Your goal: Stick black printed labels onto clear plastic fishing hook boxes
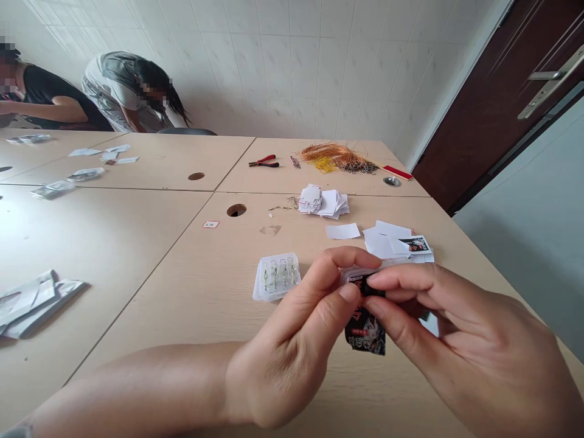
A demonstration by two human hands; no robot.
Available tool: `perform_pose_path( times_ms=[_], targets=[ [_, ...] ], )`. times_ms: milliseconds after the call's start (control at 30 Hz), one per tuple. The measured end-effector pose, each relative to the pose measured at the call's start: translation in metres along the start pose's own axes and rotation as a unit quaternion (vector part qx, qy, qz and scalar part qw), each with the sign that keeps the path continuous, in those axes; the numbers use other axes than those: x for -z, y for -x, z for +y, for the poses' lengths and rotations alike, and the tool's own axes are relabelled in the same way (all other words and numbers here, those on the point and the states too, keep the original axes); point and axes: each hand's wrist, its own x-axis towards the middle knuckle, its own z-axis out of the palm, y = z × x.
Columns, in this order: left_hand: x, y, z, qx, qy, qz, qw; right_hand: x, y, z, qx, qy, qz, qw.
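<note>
the left hand (pixel 285 356) and right hand (pixel 469 337) both pinch the top of a black printed packet (pixel 365 333), its long axis hanging down between them; a clear plastic hook case (pixel 276 277) lies apart, beyond the left hand.

The left hand (pixel 283 359) and right hand (pixel 460 334) pinch a black printed packet (pixel 365 331) and a clear plastic piece (pixel 360 274) above a beige table (pixel 182 292). Just left of them sits a clear plastic tray of gold-coloured fishing hooks (pixel 276 277). Beyond lie white paper slips (pixel 385 238), a stack of white cards (pixel 322 202), red-handled pliers (pixel 263 160) and a tangle of copper-coloured line (pixel 335 157). Two co-workers (pixel 130 91) are at the table's far end.
</note>
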Motion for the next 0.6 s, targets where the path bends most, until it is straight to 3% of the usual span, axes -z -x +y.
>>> perform_pose_path(
  times_ms=[433,600],
  targets=[
    [-0.0037,-0.0078,0.0086,-0.050,-0.038,-0.014,0.998,-0.0052,0.0017,-0.0028,-0.034,-0.014,-0.014,0.999],
    [-0.0020,-0.0092,0.0035,0.006,0.014,0.012,1.000,-0.0049,0.0006,0.0005,-0.089,-0.079,-0.019,0.993]
  ],
)
